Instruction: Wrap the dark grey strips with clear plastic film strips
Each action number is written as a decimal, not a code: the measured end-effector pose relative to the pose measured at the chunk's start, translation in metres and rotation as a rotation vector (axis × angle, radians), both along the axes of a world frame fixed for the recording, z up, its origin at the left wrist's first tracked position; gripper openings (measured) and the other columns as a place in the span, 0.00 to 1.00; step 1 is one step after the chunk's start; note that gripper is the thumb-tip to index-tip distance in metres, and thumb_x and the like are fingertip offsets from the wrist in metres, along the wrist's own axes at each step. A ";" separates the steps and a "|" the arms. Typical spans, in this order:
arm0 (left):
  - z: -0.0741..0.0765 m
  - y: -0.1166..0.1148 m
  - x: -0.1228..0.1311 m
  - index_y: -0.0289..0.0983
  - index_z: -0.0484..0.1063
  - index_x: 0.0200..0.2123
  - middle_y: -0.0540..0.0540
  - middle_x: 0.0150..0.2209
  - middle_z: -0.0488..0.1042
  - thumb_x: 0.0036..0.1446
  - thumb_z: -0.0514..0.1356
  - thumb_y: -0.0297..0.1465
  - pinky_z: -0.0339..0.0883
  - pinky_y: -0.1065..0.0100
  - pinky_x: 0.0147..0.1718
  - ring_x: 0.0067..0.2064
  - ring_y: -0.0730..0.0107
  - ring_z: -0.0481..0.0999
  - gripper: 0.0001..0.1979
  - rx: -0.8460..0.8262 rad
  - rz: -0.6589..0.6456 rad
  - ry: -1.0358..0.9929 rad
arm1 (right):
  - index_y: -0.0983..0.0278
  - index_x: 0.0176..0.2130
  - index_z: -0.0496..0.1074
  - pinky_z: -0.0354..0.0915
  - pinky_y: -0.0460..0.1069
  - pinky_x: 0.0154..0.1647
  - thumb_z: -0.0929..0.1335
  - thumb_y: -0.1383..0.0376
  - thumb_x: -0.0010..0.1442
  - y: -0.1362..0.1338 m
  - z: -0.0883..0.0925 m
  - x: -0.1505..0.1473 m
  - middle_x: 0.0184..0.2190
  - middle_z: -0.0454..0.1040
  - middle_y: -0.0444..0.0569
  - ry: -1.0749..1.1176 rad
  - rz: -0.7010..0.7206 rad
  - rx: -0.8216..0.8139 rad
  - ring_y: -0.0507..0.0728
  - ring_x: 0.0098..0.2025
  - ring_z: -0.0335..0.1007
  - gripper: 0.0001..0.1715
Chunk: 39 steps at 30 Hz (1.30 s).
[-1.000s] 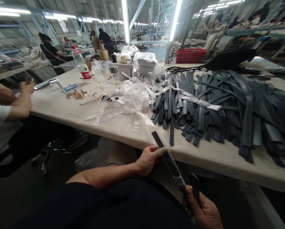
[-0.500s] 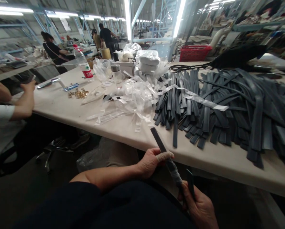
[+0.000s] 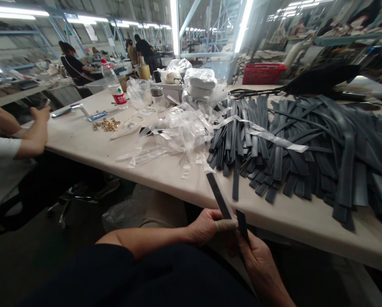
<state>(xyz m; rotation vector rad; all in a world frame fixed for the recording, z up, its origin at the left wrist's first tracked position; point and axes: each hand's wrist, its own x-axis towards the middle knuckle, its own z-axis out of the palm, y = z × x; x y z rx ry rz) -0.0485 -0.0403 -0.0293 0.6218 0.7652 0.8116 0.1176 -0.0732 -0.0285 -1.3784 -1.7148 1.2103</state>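
Observation:
My left hand is closed on a dark grey strap, its thumb, which has a pale covering, lying across it. The strap's flat end sticks up beyond that hand toward the table edge. Close against it, my right hand is closed round the lower part, and a short dark strap end rises between its thumb and fingers. Whether this end belongs to the same strap I cannot tell. A thin whitish strip shows along the strap near the left thumb. Fingertips of both hands are partly hidden.
A large heap of dark grey straps covers the table's right side. Beside it lie crumpled clear film strips. Farther back stand a red-capped bottle, a jar and brass-coloured pieces. Another person's arm is at left.
My right hand has moved up and left, closing the gap to my left hand. The pale film seen on the strap between them is now mostly out of sight.

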 end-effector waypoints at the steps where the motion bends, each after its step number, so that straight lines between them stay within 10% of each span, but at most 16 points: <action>1: 0.002 0.005 -0.002 0.33 0.80 0.38 0.46 0.26 0.77 0.45 0.72 0.43 0.67 0.66 0.31 0.26 0.69 0.74 0.22 0.022 0.051 -0.018 | 0.62 0.29 0.71 0.65 0.46 0.26 0.59 0.44 0.67 0.000 -0.002 -0.001 0.21 0.70 0.45 0.001 -0.009 -0.004 0.55 0.24 0.67 0.30; 5: 0.007 0.021 -0.010 0.32 0.81 0.35 0.45 0.32 0.79 0.42 0.73 0.44 0.67 0.68 0.42 0.34 0.69 0.75 0.22 0.133 0.369 0.017 | 0.62 0.29 0.69 0.65 0.47 0.25 0.59 0.44 0.67 0.001 -0.012 0.001 0.22 0.71 0.45 -0.006 -0.021 -0.037 0.54 0.22 0.67 0.29; 11: -0.003 0.005 -0.004 0.31 0.79 0.30 0.47 0.24 0.75 0.43 0.73 0.44 0.64 0.68 0.31 0.25 0.72 0.71 0.21 -0.022 0.088 0.042 | 0.62 0.32 0.72 0.62 0.46 0.21 0.60 0.44 0.66 0.004 -0.014 -0.004 0.20 0.70 0.45 -0.059 -0.069 0.095 0.54 0.20 0.65 0.28; 16: 0.001 0.017 -0.011 0.32 0.81 0.35 0.45 0.31 0.78 0.39 0.74 0.45 0.65 0.68 0.39 0.33 0.70 0.74 0.24 0.039 0.356 0.009 | 0.61 0.28 0.69 0.63 0.45 0.23 0.61 0.45 0.67 0.000 -0.013 -0.003 0.21 0.70 0.44 -0.032 -0.065 0.007 0.53 0.20 0.66 0.28; 22: 0.004 0.009 -0.007 0.31 0.80 0.31 0.46 0.27 0.76 0.42 0.74 0.43 0.63 0.69 0.34 0.29 0.72 0.71 0.20 0.027 0.096 0.046 | 0.61 0.28 0.70 0.61 0.46 0.21 0.61 0.44 0.66 0.002 -0.013 -0.002 0.18 0.68 0.43 -0.071 -0.099 0.093 0.54 0.20 0.64 0.28; 28: 0.013 0.021 -0.011 0.32 0.81 0.35 0.44 0.32 0.79 0.40 0.74 0.44 0.66 0.68 0.40 0.34 0.68 0.74 0.24 0.078 0.384 -0.003 | 0.61 0.27 0.68 0.62 0.45 0.24 0.60 0.46 0.67 -0.001 -0.008 -0.005 0.19 0.69 0.44 -0.041 -0.084 0.017 0.53 0.21 0.66 0.27; 33: 0.006 0.011 -0.005 0.30 0.80 0.34 0.45 0.27 0.77 0.46 0.71 0.42 0.65 0.68 0.33 0.28 0.71 0.73 0.20 -0.004 0.091 0.004 | 0.61 0.28 0.69 0.61 0.45 0.21 0.61 0.46 0.67 0.002 -0.014 -0.003 0.18 0.68 0.43 -0.025 -0.071 0.097 0.54 0.20 0.64 0.27; 39: 0.018 0.032 -0.010 0.34 0.80 0.36 0.45 0.33 0.79 0.40 0.74 0.43 0.67 0.68 0.36 0.34 0.69 0.76 0.22 0.079 0.421 -0.072 | 0.61 0.28 0.68 0.61 0.46 0.23 0.60 0.46 0.67 -0.001 -0.012 -0.004 0.20 0.69 0.43 -0.005 -0.047 0.032 0.54 0.20 0.66 0.27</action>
